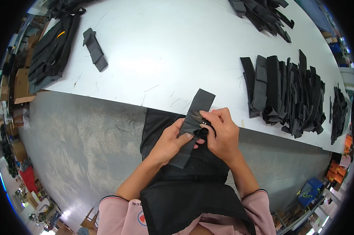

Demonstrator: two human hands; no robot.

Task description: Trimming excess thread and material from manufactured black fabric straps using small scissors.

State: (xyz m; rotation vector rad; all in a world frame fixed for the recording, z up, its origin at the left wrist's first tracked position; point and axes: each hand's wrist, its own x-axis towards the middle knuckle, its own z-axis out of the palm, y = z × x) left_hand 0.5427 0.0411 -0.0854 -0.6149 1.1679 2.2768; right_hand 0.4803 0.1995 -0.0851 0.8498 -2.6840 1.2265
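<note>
The dark strip (189, 124), held at the table's (145, 58) near edge, should be light, soft and floppy, best pinched mid-length. It lies between the hands: the left hand (167, 144) grips it, the right hand (226, 133) grasps apparent snips (196, 115). Similar strips (286, 94) lie along the table's right side.

Holding strip (190, 126) in left hand (168, 141), small tool (205, 122) in right hand (224, 133). Has table (153, 55) beyond both hands, pile (288, 94) to their right.
</note>
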